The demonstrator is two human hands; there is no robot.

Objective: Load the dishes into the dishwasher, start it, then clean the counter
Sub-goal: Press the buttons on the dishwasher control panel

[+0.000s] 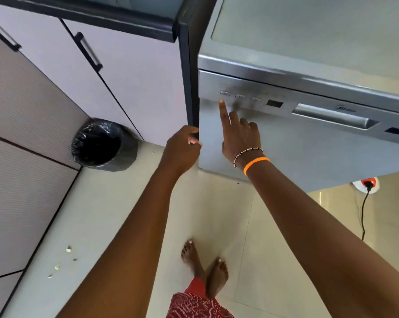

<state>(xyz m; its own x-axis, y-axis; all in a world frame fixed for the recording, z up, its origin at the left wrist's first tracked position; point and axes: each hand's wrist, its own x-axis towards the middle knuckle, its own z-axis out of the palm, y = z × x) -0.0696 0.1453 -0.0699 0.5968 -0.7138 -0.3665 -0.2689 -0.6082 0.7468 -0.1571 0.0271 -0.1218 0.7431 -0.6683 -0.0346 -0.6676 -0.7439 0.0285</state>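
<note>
The silver dishwasher stands with its door closed. Its control strip carries three small buttons, a dark display and a recessed handle. My right hand points its straight index finger at the panel, the tip just below the leftmost button; the other fingers are curled. My left hand hovers at the dishwasher's left front edge with curled fingers, and nothing shows in it. No dishes are in view.
A black-lined bin stands on the floor left of the dishwasher, by the pale cabinet doors. A black cable runs from a floor socket at the right. Small crumbs lie on the tiles. My bare feet are below.
</note>
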